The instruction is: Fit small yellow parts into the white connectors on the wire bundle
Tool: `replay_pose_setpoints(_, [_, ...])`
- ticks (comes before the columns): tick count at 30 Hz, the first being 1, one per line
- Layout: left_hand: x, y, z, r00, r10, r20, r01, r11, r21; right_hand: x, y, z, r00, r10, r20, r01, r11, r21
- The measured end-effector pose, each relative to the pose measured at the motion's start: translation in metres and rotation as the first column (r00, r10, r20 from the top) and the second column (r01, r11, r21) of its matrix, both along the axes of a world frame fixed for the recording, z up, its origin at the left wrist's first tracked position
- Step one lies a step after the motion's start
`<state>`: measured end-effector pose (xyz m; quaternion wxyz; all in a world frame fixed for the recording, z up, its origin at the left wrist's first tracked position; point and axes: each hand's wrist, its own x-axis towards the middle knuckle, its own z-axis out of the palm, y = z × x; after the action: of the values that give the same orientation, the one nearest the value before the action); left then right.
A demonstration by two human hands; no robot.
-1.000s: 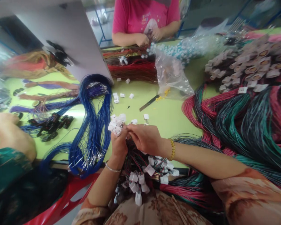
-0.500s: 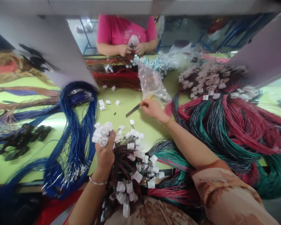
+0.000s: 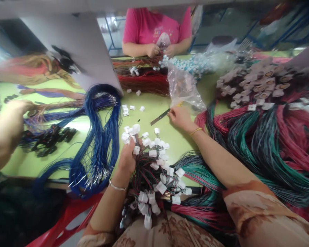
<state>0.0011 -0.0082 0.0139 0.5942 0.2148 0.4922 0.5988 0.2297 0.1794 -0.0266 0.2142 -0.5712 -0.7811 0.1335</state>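
My left hand (image 3: 128,158) is closed around a bundle of thin red, green and black wires (image 3: 146,171) tipped with small white connectors (image 3: 130,133), held upright over the table's near edge. My right hand (image 3: 179,117) reaches forward across the green table (image 3: 170,132), fingers pinched beside the yellow end of a flat dark blade tool (image 3: 160,117), close to a clear plastic bag (image 3: 184,87). Whether the fingers grip anything I cannot make out. More connector-tipped wires hang down into my lap.
A thick blue wire loop (image 3: 98,137) lies left of my hands. Piles of red and green wire (image 3: 262,137) fill the right side. Loose white connectors (image 3: 130,108) dot the table. A person in pink (image 3: 157,27) works opposite; another person's arm (image 3: 5,127) is at the left.
One second ago both hands met at the bundle. My right hand then reached forward to the blade tool by the plastic bag and stays there; the left keeps holding the bundle.
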Motion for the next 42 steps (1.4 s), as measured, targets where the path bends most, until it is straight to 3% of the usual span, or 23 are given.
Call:
replay_pose_setpoints(2, [-0.004,-0.001,0.002,0.994,-0.091,0.053,0.090,0.996,0.012,0.003,-0.002,0.003,0.992,-0.019,-0.121,0.017,1.000,-0.023])
replay_pose_setpoints(4, [-0.006,-0.003,0.004,0.987,-0.146,0.065,0.145,0.989,0.011,0.003,-0.005,0.009,0.937,-0.043,-0.347,0.001,0.993,-0.121])
replay_pose_setpoints(6, [-0.007,-0.004,0.003,0.989,-0.142,0.040,0.142,0.990,-0.004,-0.001,-0.012,0.019,0.804,-0.096,-0.586,-0.081,0.960,-0.268])
replay_pose_setpoints(9, [-0.006,-0.004,-0.003,0.993,-0.120,-0.005,0.120,0.993,0.019,-0.014,-0.030,0.039,0.585,-0.165,-0.794,-0.324,0.850,-0.416])
replay_pose_setpoints(14, [-0.005,-0.003,-0.008,0.993,-0.087,-0.074,0.089,0.996,0.022,-0.036,-0.065,0.067,0.392,-0.204,-0.897,-0.640,0.640,-0.425])
replay_pose_setpoints(17, [-0.004,-0.003,-0.003,0.992,-0.062,-0.107,0.063,0.998,0.007,-0.044,-0.081,0.075,0.330,-0.187,-0.925,-0.742,0.555,-0.376])
replay_pose_setpoints(21, [-0.005,-0.004,0.003,0.979,-0.198,-0.036,0.198,0.980,-0.016,-0.053,-0.095,0.078,0.305,-0.143,-0.942,-0.809,0.483,-0.335])
replay_pose_setpoints(27, [-0.007,-0.005,0.007,0.964,-0.266,0.005,0.266,0.963,0.042,-0.059,-0.107,0.083,0.385,0.031,-0.922,-0.787,0.533,-0.311])
replay_pose_setpoints(30, [-0.008,-0.003,0.007,0.968,-0.251,0.021,0.249,0.967,0.055,-0.058,-0.109,0.084,0.468,0.240,-0.851,-0.763,0.596,-0.251])
replay_pose_setpoints(34, [-0.008,-0.001,0.006,0.974,-0.224,0.032,0.223,0.974,0.029,-0.059,-0.112,0.081,0.582,0.524,-0.622,-0.706,0.705,-0.067])
replay_pose_setpoints(38, [-0.007,0.000,0.005,0.988,-0.147,0.045,0.149,0.988,-0.036,-0.062,-0.113,0.073,0.611,0.586,-0.532,-0.694,0.720,-0.004])
replay_pose_setpoints(42, [-0.007,-0.001,0.002,0.992,-0.102,0.069,0.107,0.991,-0.077,-0.064,-0.113,0.069,0.591,0.604,-0.535,-0.692,0.720,0.048])
